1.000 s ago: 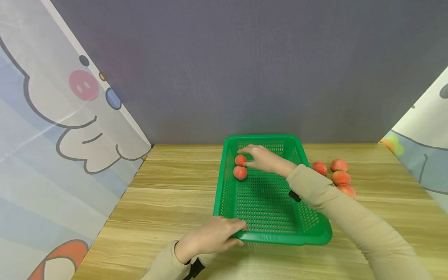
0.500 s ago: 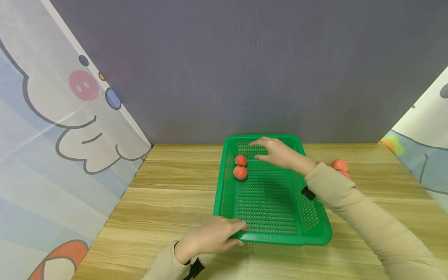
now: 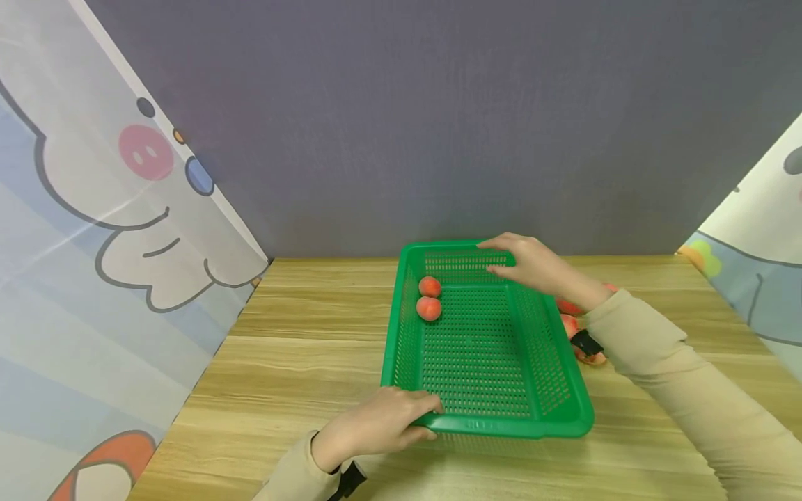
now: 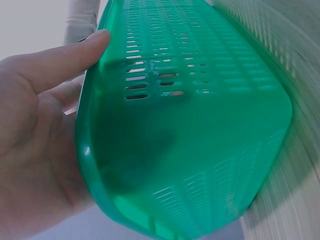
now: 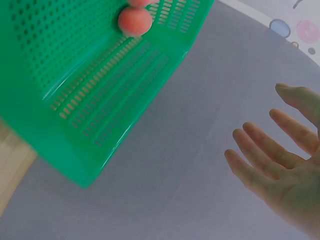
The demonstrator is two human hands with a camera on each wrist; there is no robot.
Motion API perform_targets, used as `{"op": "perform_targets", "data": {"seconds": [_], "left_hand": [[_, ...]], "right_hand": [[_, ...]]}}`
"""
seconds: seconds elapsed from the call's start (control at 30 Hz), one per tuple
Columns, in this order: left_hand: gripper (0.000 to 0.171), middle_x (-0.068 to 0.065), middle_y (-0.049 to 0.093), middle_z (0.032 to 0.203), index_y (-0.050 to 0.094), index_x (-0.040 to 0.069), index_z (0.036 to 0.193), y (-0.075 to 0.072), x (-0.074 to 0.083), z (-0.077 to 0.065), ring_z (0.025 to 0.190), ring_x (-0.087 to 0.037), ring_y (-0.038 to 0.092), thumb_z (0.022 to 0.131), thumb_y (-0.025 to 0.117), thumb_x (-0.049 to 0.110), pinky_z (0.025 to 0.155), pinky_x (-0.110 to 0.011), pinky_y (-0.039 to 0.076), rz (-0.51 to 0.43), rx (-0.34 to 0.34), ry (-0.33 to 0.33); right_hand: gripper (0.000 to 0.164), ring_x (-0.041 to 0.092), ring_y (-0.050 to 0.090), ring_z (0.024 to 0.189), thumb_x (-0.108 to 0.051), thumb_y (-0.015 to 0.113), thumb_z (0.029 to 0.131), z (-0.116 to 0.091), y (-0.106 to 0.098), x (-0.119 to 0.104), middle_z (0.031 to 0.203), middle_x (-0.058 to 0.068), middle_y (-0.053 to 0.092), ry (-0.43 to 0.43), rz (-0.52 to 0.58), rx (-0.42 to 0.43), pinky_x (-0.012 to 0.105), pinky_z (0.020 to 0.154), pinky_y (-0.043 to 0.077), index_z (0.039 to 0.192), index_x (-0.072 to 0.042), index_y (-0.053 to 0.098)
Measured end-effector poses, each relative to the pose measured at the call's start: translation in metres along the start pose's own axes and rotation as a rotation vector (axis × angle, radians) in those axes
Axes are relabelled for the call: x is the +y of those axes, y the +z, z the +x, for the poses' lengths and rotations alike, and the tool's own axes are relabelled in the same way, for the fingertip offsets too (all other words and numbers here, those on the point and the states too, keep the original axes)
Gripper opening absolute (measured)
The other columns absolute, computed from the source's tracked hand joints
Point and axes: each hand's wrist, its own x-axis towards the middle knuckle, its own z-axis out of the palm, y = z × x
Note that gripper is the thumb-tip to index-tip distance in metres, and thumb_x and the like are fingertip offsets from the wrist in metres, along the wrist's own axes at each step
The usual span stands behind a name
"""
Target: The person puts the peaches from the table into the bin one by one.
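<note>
A green perforated plastic basket stands on the wooden table. My left hand grips its near rim at the left corner, thumb on one side and fingers on the other; the left wrist view shows the thumb over the rim. Two peaches, a far one and a nearer one, lie inside along the left wall. My right hand is over the basket's far right corner, fingers spread and holding nothing. In the right wrist view its palm is bare, apart from the basket.
Several more peaches lie on the table just right of the basket, partly hidden under the right forearm. A grey upright panel stands behind the table. Cartoon-printed cloth hangs at the left side.
My right hand has drawn away from the two peaches, rising and moving right across the basket toward its far right corner. The left hand has stayed on the rim.
</note>
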Motion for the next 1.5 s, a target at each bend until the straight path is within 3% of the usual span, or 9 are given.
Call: {"op": "perform_targets", "data": {"seconds": [0.43, 0.83, 1.5], "left_hand": [[0.020, 0.009, 0.059, 0.090, 0.055, 0.014, 0.098, -0.004, 0.002, -0.001, 0.067, 0.005, 0.044, 0.083, 0.062, 0.025, 0.064, -0.015, 0.039, -0.011, -0.021, -0.023], [0.020, 0.008, 0.060, 0.092, 0.055, 0.013, 0.098, -0.004, 0.003, 0.000, 0.069, 0.005, 0.046, 0.083, 0.062, 0.025, 0.064, -0.015, 0.039, -0.012, -0.017, -0.015], [0.021, 0.008, 0.061, 0.091, 0.055, 0.014, 0.098, -0.001, 0.000, 0.000, 0.072, 0.005, 0.050, 0.082, 0.062, 0.026, 0.066, -0.015, 0.042, 0.017, 0.013, 0.009]], "right_hand": [[0.040, 0.033, 0.053, 0.093, -0.008, 0.061, 0.082, -0.024, -0.015, 0.023, 0.110, 0.022, 0.054, 0.018, -0.051, 0.033, 0.046, 0.076, 0.043, 0.119, 0.002, 0.051], [0.038, 0.040, 0.049, 0.101, -0.013, 0.060, 0.084, -0.046, -0.026, 0.043, 0.112, 0.026, 0.053, 0.073, -0.057, 0.050, 0.052, 0.081, 0.039, 0.118, 0.003, 0.052], [0.035, 0.040, 0.053, 0.090, -0.008, 0.062, 0.081, -0.079, -0.030, 0.082, 0.104, 0.026, 0.057, 0.113, -0.098, 0.107, 0.052, 0.071, 0.042, 0.112, 0.006, 0.054]]}}
